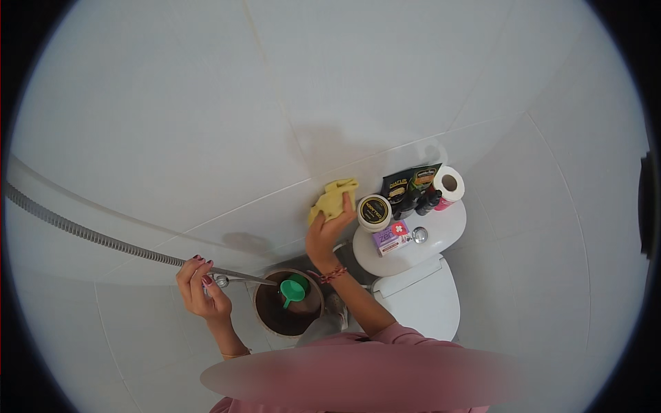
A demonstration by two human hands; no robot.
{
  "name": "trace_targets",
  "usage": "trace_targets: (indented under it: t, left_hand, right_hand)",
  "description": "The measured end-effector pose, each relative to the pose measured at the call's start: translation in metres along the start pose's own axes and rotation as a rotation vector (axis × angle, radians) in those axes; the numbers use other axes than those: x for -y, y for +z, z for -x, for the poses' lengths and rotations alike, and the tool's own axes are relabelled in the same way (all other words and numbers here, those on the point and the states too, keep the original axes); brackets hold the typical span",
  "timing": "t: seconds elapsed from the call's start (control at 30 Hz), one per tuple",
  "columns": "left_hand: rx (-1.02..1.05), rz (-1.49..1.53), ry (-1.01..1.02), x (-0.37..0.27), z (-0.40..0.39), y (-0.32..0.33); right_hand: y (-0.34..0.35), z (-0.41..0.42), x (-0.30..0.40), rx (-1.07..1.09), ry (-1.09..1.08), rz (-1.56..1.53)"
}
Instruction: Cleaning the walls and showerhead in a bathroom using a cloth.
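Observation:
My right hand [328, 235] presses a yellow cloth [334, 201] against the tiled wall [279, 206], just left of a white jar with a black lid [374, 212]. On the left, the raised fingers of my left hand [204, 289] are at a ribbed metal shower hose [129, 250]; whether they grip it cannot be told. Beside that hand is a small chrome fitting [221, 281], partly hidden by the fingers. The hose runs from the left rim towards a round tub [261, 317], in which a green dipper [293, 291] lies.
A toilet [418, 304] stands right of the tub. Its tank lid [444, 232] bears a purple box [390, 240], dark bottles [428, 202], dark pouches [396, 187] and a toilet paper roll [449, 184]. A shoe [336, 305] shows between tub and toilet.

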State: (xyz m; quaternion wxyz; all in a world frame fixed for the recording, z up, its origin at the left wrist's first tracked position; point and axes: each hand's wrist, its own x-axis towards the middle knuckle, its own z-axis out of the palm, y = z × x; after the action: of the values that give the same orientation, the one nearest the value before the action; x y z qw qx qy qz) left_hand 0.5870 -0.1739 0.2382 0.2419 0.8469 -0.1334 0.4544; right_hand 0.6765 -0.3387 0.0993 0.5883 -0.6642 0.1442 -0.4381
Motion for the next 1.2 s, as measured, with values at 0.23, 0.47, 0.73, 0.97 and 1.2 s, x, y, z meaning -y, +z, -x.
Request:
trace_targets:
  t: [0.23, 0.47, 0.73, 0.97, 1.2]
  left_hand:
    - [0.027, 0.019, -0.019, -0.002, 0.006, 0.001]
    - [0.121, 0.011, -0.027, 0.006, 0.022, -0.001]
    - [0.083, 0.024, -0.054, 0.01, 0.019, -0.003]
    - [0.166, 0.122, -0.076, 0.012, 0.033, 0.01]
    - [0.134, 0.125, -0.18, 0.015, 0.029, 0.014]
  right_hand:
    - [-0.038, -0.13, 0.071, -0.228, -0.319, 0.305]
    - [-0.026, -0.007, 0.008, 0.05, 0.0, 0.26]
    - [-0.046, -0.055, 0.027, -0.151, 0.25, -0.313]
    - [0.001, 0.014, 0.008, 0.054, 0.251, -0.009]
    - [-0.017, 0.033, 0.035, 0.018, 0.601, -0.639]
